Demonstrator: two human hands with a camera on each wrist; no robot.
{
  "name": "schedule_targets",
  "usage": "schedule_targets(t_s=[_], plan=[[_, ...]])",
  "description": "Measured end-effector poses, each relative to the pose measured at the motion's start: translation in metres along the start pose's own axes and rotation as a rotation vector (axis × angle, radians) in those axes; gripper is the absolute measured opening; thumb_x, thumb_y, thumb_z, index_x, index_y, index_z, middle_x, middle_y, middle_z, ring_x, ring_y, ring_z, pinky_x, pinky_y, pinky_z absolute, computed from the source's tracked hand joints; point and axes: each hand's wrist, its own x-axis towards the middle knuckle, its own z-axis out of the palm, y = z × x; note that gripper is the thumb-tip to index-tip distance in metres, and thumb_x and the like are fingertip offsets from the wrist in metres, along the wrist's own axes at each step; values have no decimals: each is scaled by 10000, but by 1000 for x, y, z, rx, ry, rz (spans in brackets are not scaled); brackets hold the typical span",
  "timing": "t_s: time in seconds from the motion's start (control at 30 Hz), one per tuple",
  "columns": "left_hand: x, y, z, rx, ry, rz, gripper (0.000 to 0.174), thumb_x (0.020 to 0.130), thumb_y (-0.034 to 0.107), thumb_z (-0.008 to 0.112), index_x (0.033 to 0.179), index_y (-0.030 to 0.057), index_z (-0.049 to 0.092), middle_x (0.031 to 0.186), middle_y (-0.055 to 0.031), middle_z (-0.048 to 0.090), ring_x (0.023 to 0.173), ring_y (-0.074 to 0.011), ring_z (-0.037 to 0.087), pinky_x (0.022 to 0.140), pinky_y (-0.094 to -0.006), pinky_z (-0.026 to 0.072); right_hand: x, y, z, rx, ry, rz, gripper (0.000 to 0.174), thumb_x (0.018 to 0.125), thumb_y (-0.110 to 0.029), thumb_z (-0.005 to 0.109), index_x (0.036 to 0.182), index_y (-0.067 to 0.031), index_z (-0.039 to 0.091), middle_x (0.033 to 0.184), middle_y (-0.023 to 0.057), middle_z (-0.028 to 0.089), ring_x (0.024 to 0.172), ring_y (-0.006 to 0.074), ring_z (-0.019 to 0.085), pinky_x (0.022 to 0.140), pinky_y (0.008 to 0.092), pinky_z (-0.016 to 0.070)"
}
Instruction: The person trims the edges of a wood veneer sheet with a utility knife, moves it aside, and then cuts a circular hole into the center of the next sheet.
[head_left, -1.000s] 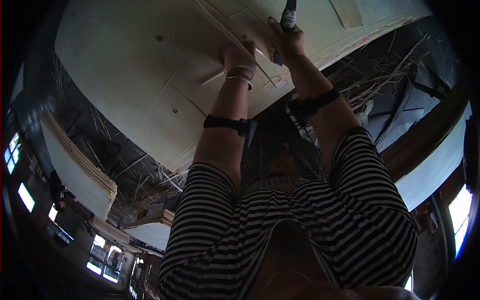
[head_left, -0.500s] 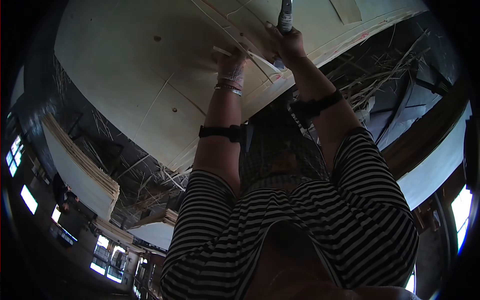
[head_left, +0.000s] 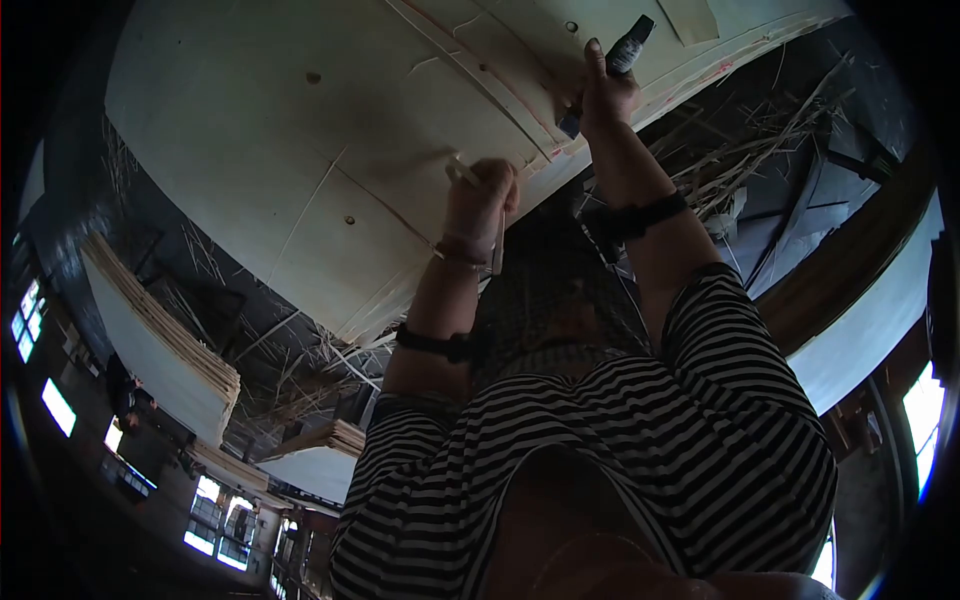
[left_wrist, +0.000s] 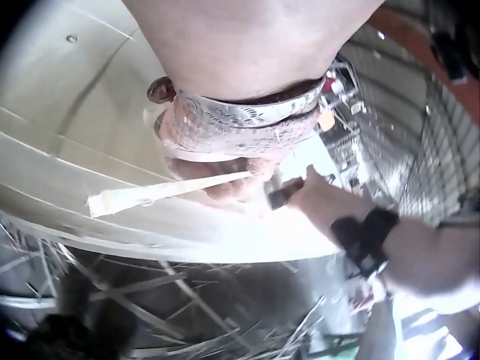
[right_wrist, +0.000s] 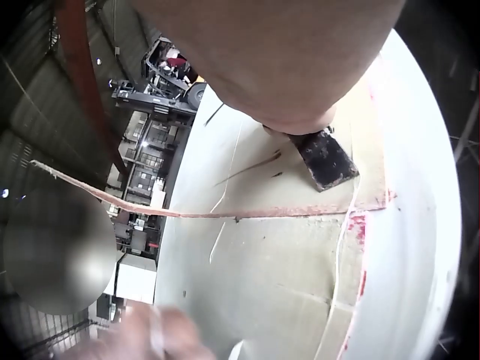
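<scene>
Two hands occupied at a pale wooden sheet: strip in one, flat-bladed tool in the other.
Left hand [head_left: 482, 195] observed with fingers curled together, clamped on a thin wood strip [left_wrist: 142, 196]; the strip juts out past the fist near the sheet's edge, a grip that appears to suit its slenderness, securing it while leaving its length free. Right hand [head_left: 610, 98] is closed around the tool [head_left: 628, 52], thumb raised alongside the handle, presumably for steering; the dark blade [right_wrist: 326, 161] emerges below the fist, angled toward the sheet [head_left: 250, 150], near its edge. Blade contact cannot be confirmed. One reddish strip [right_wrist: 225, 214] runs across the surface beside the blade, its far end projecting beyond the sheet. Loose scraps [head_left: 780, 150] lie beyond the edge.
</scene>
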Motion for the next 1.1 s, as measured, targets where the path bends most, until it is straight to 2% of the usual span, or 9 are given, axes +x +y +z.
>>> schedule_targets(t_s=[0.07,0.13,0.23,0.67,0.77,0.8,0.9,1.0,1.1], plan=[[-16,-25,-20,221,51,-129,236,889,260,551,817,47,624,682,-57,605,598,-167,568,550,-278,450,0,-5,9,-11,10,-1,331,788,-266,727,771,-62,467,546,16,452,401,132,429,362,292,360],[-29,-39,-35,978,184,173,250,870,260,528,910,57,668,819,-129,668,751,-263,643,665,-337,500,-8,-20,28,132,-22,3,340,788,-270,726,768,-52,465,555,26,461,402,141,438,366,305,380],[-30,-36,-48,1028,260,97,272,855,293,537,1001,100,662,912,-161,655,860,-320,632,742,-375,501,-2,-26,73,135,-86,-80,334,812,-270,696,774,-63,437,583,38,472,416,147,447,380,297,378],[0,3,-39,1022,355,186,228,835,230,571,920,31,644,793,-171,639,759,-349,617,654,-402,478,0,-32,66,220,-149,63,334,814,-272,691,769,-81,422,577,31,456,422,141,435,383,292,351],[41,25,-37,1259,436,637,196,798,181,568,946,68,631,874,-133,636,806,-317,608,647,-409,471,1,-38,63,247,-148,95,334,814,-273,690,767,-85,418,576,29,452,424,139,432,383,290,344],[58,31,-35,1335,497,768,195,787,183,572,946,85,628,913,-115,634,824,-298,609,638,-411,467,-6,-40,49,235,-131,112,334,810,-276,695,767,-95,417,577,17,440,426,133,425,386,286,334],[96,53,-27,1556,491,838,209,773,225,599,953,122,630,986,-91,631,837,-264,618,618,-400,464,-25,-37,5,168,-155,165,319,811,-278,694,756,-111,429,565,-10,408,414,113,396,384,271,300],[129,68,-28,1693,275,802,337,712,185,627,1031,78,604,962,-102,628,874,-294,603,737,-395,469,-44,-31,-40,57,-127,233,304,816,-265,688,733,-103,445,532,-17,401,391,104,384,371,265,276],[156,76,-25,1567,329,763,284,671,184,643,940,94,627,883,-89,638,819,-275,615,684,-393,476,-64,-16,-84,-155,-141,277,299,807,-273,686,724,-79,474,500,13,459,384,116,427,381,260,331]])
